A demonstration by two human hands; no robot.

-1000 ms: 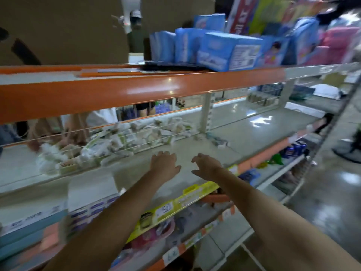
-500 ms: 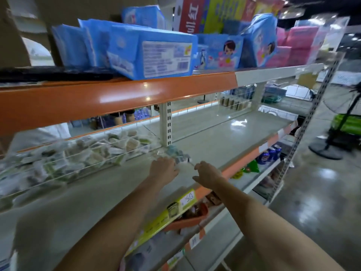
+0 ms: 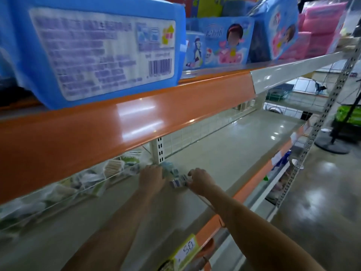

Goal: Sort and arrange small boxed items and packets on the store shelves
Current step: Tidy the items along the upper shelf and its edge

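Both my arms reach deep onto the grey middle shelf (image 3: pixel 224 153). A small cluster of little boxes (image 3: pixel 176 177), teal and white with blue stripes, lies by the slotted upright post (image 3: pixel 159 151). My left hand (image 3: pixel 152 178) rests at the cluster's left side, its fingers hidden beyond the knuckles. My right hand (image 3: pixel 199 180) has its fingers curled onto the striped box at the cluster's right end. A heap of pale green and white packets (image 3: pixel 109 171) sits behind a clear divider to the left.
An orange shelf edge (image 3: pixel 125 122) overhangs close above my hands, with big blue packs (image 3: pixel 93 49) and pink packs (image 3: pixel 320 30) on top. A yellow price tag (image 3: pixel 183 253) marks the front rail. To the right is polished floor with a fan base (image 3: pixel 332 145).
My view has moved in closer under the orange shelf. Both hands have reached further back and now touch the small boxes by the post, which were ahead of my fingers before.
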